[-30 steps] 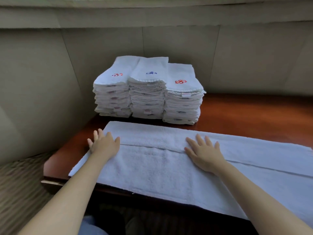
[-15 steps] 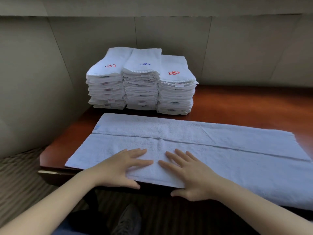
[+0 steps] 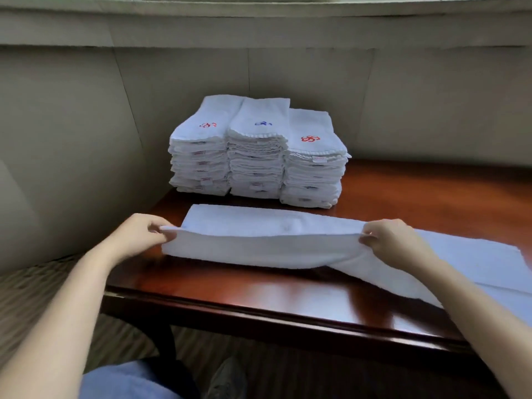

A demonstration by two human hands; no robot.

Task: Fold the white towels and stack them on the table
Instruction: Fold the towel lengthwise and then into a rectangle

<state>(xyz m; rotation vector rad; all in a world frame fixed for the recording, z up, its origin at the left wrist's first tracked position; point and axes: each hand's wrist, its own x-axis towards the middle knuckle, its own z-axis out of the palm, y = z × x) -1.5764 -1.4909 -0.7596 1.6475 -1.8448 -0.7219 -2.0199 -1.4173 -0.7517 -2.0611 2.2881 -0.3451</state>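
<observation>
Hands – left (image 3: 137, 235), right (image 3: 389, 243) – each pinch the towel's (image 3: 259, 246) raised edge, stacks (image 3: 256, 151) beyond them on the table (image 3: 288, 295).

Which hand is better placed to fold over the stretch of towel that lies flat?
Probably the right hand: it pinches the lifted edge of the towel right beside the flat stretch, which runs off to its right. The left hand pinches the corner at the opposite end.

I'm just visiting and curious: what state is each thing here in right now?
Long towel: near edge lifted off the table, mid-fold.
Left hand: pinches the towel's left end.
Right hand: pinches the lifted edge.
Towel stacks: three, folded, side by side at the back.
</observation>
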